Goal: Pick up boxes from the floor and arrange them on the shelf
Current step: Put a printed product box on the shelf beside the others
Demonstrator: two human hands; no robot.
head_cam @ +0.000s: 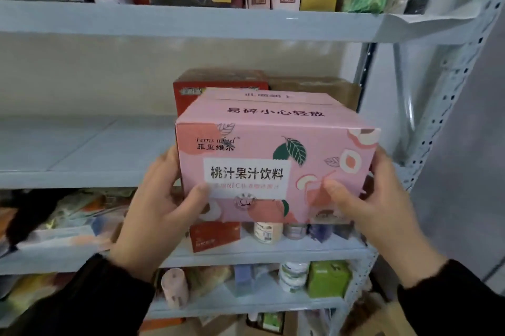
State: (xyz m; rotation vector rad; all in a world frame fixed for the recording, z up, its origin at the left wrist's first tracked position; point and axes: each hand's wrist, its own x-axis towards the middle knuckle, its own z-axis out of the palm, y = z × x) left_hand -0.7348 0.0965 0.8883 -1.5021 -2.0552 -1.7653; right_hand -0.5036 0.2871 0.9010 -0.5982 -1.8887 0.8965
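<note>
Grip: my left grip point(161, 204) and right grip point(374, 199) clasp the pink box point(276, 144) by its sides.
Room: open shelf point(82, 150) board left of it.
Label: "桃汁果汁饮料", "Ferris wheel".

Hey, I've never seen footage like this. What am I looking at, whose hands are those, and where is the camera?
There is no machine here. This is a single picture from a wide-angle camera worn on a person's head, looking forward and down. That is why you see only two dark sleeves and the hands. The left hand and the right hand grip a pink box by its sides, with the thumbs on its printed front. They hold it up in front of a pale metal shelf. Behind the pink box, on that shelf, stand a red box and a brown carton. The boards above and below carry other packaged goods, mostly too blurred to name.
</note>
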